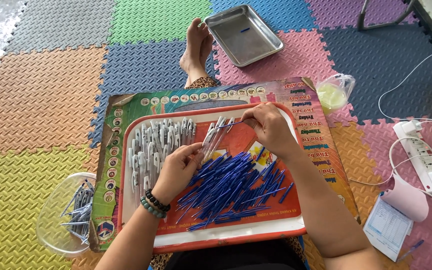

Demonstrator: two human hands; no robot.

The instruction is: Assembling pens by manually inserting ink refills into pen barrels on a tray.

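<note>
Bowl (56,220) of grey parts at far left, beside red tray (226,237). Left hand (176,170) gripping clear barrels (213,137) over tray. Right hand (271,125) pinching blue refill (228,125), tip at barrel ends. Loose refills (231,187) piled below both hands.

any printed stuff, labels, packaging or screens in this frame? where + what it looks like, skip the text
Printed poster board: flat under the red tray, rectangular, green and orange with rows of small round pictures.
Logo sticker: board's near-left corner, red, white and blue.
Paper form: on the mat, lower right, white with a printed grid, pink sheet curled over it.
Plastic bag: beyond the board's far-right corner, clear, yellowish-green contents.
No screens visible.
</note>
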